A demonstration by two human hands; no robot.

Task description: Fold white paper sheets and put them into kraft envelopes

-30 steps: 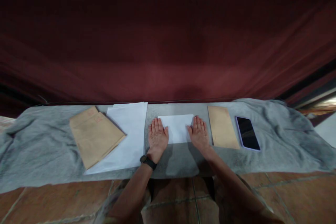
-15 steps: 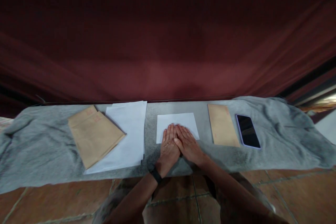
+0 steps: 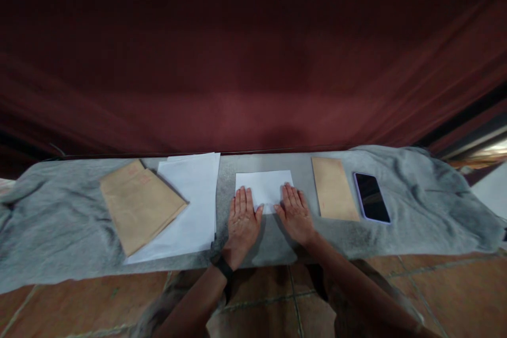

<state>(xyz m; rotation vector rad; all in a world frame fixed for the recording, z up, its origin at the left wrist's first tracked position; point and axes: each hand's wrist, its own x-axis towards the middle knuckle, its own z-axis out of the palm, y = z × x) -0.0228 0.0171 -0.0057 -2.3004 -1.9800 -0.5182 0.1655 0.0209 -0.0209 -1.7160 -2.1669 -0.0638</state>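
Lying flat and apart, left hand and right hand touch the paper at lower centre of the frame; it seems light, easily creased, best held by its edges.

The near corners of a small white paper are covered by the left hand and the right hand, whose palms are hidden. Part of a stack of white sheets is concealed by overlapping brown envelopes, on which red marks are too small to be read. Detail on a black wristwatch is lost in the dimness. The left forearm and right forearm are cropped by the bottom edge, a gray cloth by the left edge; at far right, a pale object is cut off and cannot be identified.
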